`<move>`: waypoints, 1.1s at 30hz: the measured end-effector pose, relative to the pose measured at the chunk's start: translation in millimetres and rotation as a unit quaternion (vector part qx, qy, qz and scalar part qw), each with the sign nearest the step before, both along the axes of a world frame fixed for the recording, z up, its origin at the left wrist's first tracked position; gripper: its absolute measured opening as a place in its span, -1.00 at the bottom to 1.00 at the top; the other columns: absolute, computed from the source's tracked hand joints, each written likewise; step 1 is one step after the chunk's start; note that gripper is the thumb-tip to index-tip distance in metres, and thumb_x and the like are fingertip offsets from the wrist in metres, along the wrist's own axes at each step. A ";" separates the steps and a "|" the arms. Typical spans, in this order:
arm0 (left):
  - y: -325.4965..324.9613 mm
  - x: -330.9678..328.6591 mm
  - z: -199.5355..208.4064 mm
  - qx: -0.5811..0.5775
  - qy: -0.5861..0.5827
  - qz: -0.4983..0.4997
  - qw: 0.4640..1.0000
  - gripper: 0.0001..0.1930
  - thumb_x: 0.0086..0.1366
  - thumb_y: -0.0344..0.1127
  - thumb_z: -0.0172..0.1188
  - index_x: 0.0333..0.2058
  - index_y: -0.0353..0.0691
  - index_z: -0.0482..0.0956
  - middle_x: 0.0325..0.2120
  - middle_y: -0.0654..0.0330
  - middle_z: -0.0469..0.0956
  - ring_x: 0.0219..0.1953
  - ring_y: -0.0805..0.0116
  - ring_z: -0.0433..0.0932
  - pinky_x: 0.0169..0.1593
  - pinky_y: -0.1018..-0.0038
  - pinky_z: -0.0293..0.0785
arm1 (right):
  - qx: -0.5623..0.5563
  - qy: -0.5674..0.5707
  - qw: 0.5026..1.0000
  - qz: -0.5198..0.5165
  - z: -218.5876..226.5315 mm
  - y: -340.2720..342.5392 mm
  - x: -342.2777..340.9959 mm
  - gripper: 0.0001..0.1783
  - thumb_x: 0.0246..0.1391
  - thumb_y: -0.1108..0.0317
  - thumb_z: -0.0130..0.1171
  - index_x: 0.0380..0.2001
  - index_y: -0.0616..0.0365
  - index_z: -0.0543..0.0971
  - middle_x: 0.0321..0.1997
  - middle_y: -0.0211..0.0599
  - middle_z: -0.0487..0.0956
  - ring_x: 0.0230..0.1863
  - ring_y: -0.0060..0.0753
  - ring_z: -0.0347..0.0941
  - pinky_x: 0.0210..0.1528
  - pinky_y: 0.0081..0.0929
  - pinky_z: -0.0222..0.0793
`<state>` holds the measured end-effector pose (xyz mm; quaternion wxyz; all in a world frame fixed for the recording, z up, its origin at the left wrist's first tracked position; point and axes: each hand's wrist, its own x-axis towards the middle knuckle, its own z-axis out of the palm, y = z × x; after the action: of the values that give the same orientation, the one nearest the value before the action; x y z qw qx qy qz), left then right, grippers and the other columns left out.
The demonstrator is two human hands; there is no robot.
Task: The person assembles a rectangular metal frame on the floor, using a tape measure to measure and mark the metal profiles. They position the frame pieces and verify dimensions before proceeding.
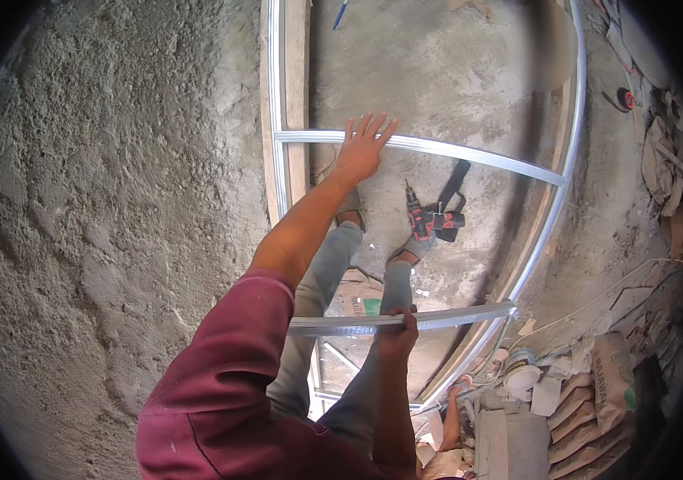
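Observation:
My left hand (364,150) rests on a silvery metal crosspiece (453,150) with its fingers spread over the top face. That crosspiece spans a long metal frame, joining its left rail (277,88) and its curved-looking right rail (550,216). Lower down, closer to my body, my right hand (397,334) is closed round a loose-looking metal channel (457,318). The channel lies across in front of my legs, and its right end meets the right rail; my left sleeve hides its left end. Between the two pieces, a red and black cordless drill (423,218) lies by my foot.
Wooden beams (297,88) run beside the rails. A rough wall (109,176) fills the left. At right lie a red tape measure (625,98), a bucket (521,374) and stacked paper sacks (589,416). Another person's arm (451,420) reaches in below. A blue pen (341,14) lies far off.

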<state>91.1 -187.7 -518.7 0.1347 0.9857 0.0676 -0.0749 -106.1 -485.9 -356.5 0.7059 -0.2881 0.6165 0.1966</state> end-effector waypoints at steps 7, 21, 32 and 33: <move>-43.0 -72.3 181.1 -0.370 0.400 -0.063 0.836 -0.04 0.27 0.38 0.06 0.34 -0.36 0.19 0.17 -0.30 0.41 0.21 -0.19 0.42 0.32 0.22 0.26 | 0.010 -0.060 0.998 -0.002 70.4 -44.2 25.9 -0.75 0.14 0.45 0.09 -0.17 -0.04 0.28 -0.33 -0.34 0.40 -0.29 -0.37 0.40 -0.11 -0.16 0.40; -192.7 -149.3 508.2 -0.418 0.404 -0.086 0.809 -0.29 0.26 -0.13 0.32 0.25 -0.36 0.22 -0.10 0.03 0.52 -0.05 0.27 0.52 0.07 0.35 0.46 | -0.133 -0.160 0.976 0.063 251.2 -28.9 54.0 -0.56 0.16 0.27 0.30 0.04 0.09 0.39 -0.25 -0.24 0.54 -0.30 -0.28 0.52 -0.26 -0.19 0.51; -272.8 -180.0 545.1 -0.392 0.539 -0.253 0.702 -0.13 0.34 -0.10 0.25 0.45 -0.13 -0.09 0.21 -0.02 0.35 0.06 0.16 0.53 0.13 0.29 0.45 | -0.222 -0.181 0.953 -0.102 278.5 -213.7 -13.8 -0.40 0.09 0.07 0.35 0.06 0.15 0.38 -0.27 -0.16 0.54 -0.28 -0.19 0.50 -0.21 -0.14 0.49; -261.2 -184.7 534.3 -0.378 0.503 -0.295 0.719 -0.16 0.35 -0.08 0.24 0.44 -0.13 -0.04 0.12 0.00 0.43 -0.10 0.25 0.60 0.01 0.36 0.50 | -0.292 -0.148 0.944 -0.048 266.7 -226.9 -33.3 -0.32 0.04 0.08 0.38 0.09 0.22 0.36 -0.20 -0.08 0.56 -0.15 -0.09 0.53 -0.08 -0.08 0.49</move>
<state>-93.6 -448.9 15.6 0.4132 0.6403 -0.2029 -0.6149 -139.3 -712.8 -89.8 0.6827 -0.4772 0.5488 -0.0712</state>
